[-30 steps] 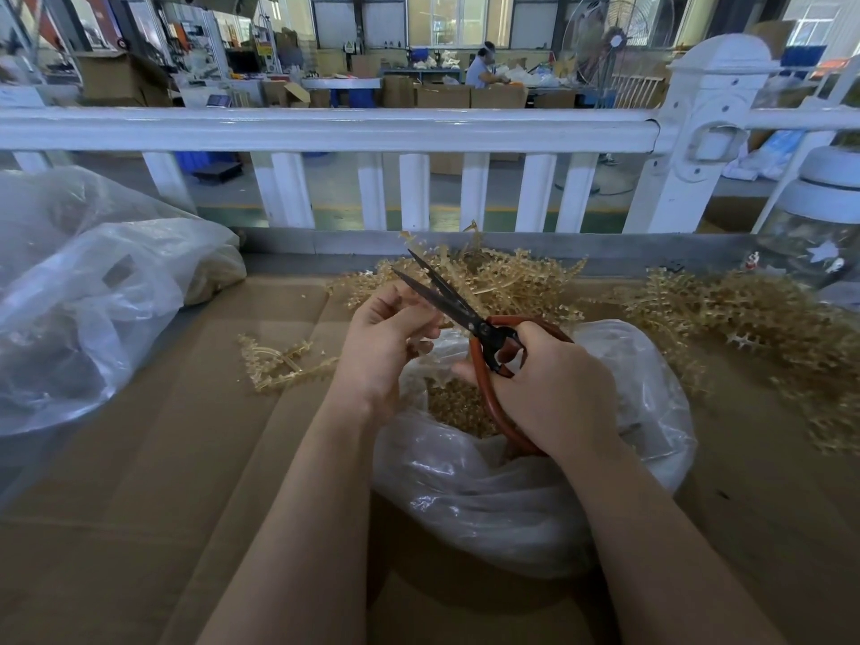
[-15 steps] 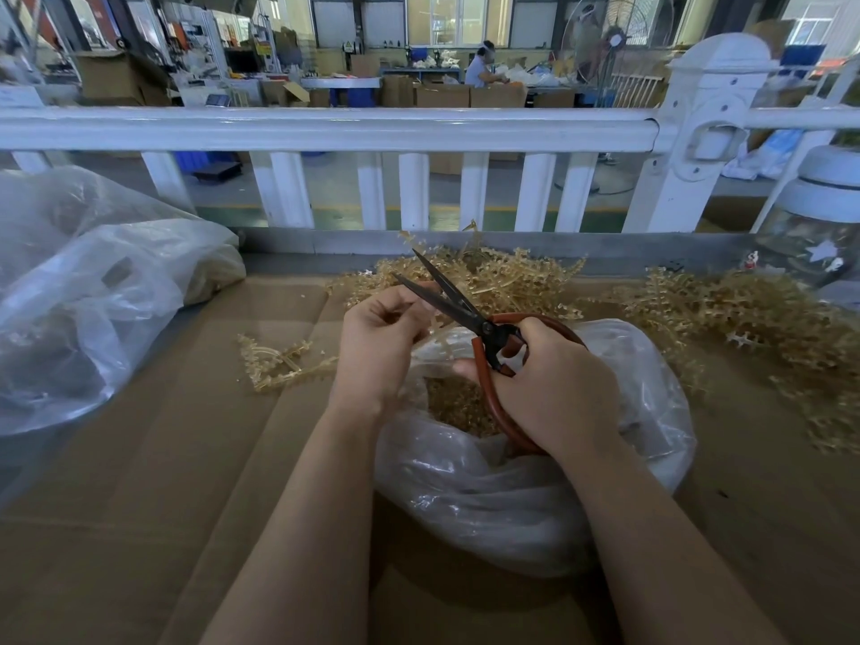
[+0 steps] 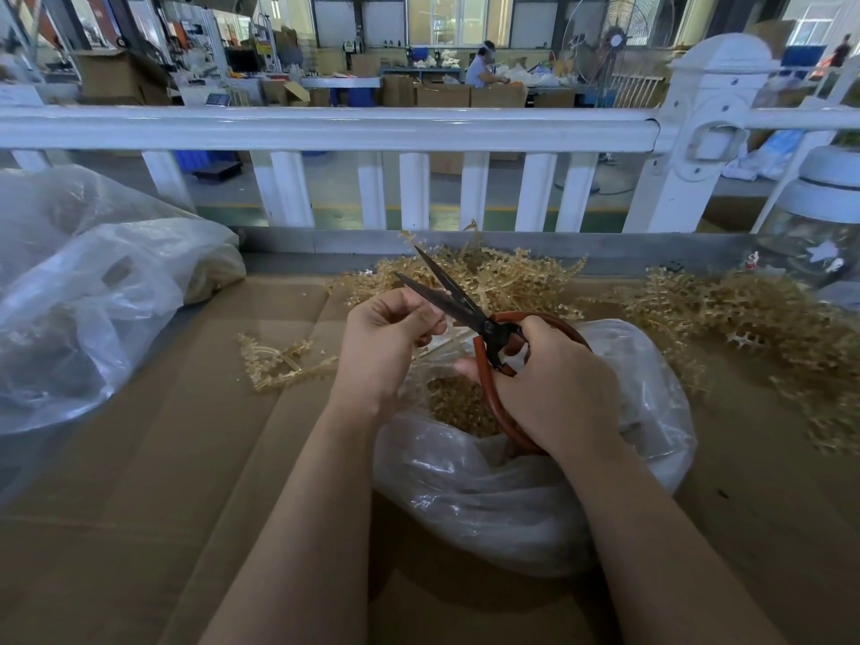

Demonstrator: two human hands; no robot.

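Right now I am mid-trim: my left hand (image 3: 386,346) pinches a pale plastic sprig (image 3: 444,344) between thumb and fingertips, just over the mouth of the clear bag (image 3: 512,505), while my right hand (image 3: 554,393) is wrapped through the red loops of the scissors (image 3: 458,302), whose dark blades stand parted and point toward eleven o'clock, past my left knuckles. The sprig sits just under the blades, at about eight o'clock from the pivot, and I cannot tell whether it touches the lower one. Snipped bits (image 3: 460,405) lie heaped inside the bag beneath both hands. At twelve o'clock from the bag waits a tangle of uncut sprigs (image 3: 507,279), with a second heap (image 3: 744,314) at two o'clock. I judge the next move calls for feeding the stem between the open blades, close to the pivot, then squeezing the loops so the piece drops into the bag and not onto the cardboard (image 3: 186,458)
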